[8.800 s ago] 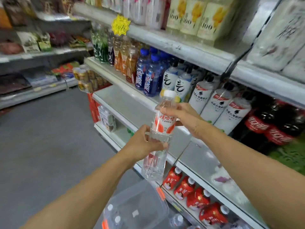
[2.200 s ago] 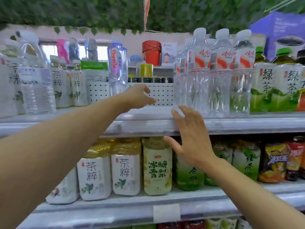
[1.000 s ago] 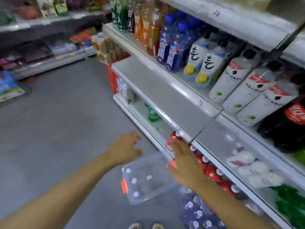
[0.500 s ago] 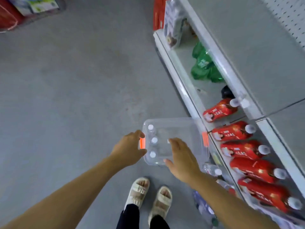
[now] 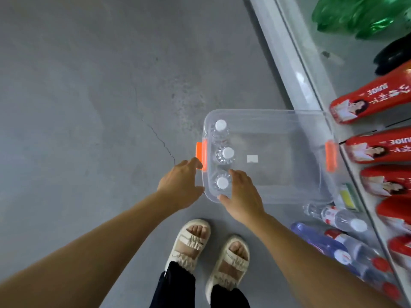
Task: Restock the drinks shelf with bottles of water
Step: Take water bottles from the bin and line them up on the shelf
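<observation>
Both hands reach down to a clear bin on the floor.

The bin point(image 5: 289, 134) stands beside the shelf point(image 5: 295, 70), with three water bottles point(image 5: 224, 154) upright along its left wall. The right hand point(image 5: 241, 193) spreads loosely over the nearest white cap, holding nothing. The left hand point(image 5: 181, 185), fingers relaxed, hangs just outside the bin by the orange latch point(image 5: 201, 155). Red bottles point(image 5: 375, 147) lie on the shelf.
</observation>
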A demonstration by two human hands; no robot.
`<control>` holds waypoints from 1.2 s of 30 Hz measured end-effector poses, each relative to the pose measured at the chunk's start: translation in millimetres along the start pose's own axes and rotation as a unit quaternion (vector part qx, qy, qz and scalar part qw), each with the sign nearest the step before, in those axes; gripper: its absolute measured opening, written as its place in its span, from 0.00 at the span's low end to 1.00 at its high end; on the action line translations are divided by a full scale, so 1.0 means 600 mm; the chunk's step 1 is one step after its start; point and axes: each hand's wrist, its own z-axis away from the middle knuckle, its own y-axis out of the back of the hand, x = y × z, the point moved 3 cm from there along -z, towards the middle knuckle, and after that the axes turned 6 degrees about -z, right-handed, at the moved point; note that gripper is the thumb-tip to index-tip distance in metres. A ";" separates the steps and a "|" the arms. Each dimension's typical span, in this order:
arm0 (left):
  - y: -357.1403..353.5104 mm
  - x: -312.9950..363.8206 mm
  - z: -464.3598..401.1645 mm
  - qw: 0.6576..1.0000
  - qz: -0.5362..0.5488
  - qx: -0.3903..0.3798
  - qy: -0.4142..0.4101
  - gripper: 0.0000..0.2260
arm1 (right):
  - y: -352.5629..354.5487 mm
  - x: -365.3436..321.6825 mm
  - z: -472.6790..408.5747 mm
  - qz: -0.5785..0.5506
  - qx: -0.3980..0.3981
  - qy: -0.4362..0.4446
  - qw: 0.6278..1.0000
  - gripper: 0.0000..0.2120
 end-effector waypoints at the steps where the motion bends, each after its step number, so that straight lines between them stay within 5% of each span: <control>1: -0.011 -0.005 -0.013 1.000 0.000 0.000 0.000 0.24 | -0.014 0.010 -0.016 -0.010 0.005 -0.010 1.000 0.31; 6: -0.046 -0.018 -0.060 1.000 0.000 0.013 -0.009 0.23 | -0.064 0.049 -0.070 -0.057 0.046 -0.072 0.995 0.32; 13: -0.064 -0.012 -0.085 0.999 -0.006 0.033 -0.026 0.22 | -0.079 0.092 -0.084 -0.160 0.097 -0.046 0.981 0.26; 24: -0.075 0.046 -0.117 0.998 0.000 0.036 -0.058 0.21 | -0.031 0.216 -0.153 -0.480 0.108 -0.125 0.862 0.16; 36: -0.012 0.132 -0.050 0.997 0.012 0.004 -0.078 0.20 | 0.127 0.207 -0.070 -0.502 0.105 -0.099 0.853 0.13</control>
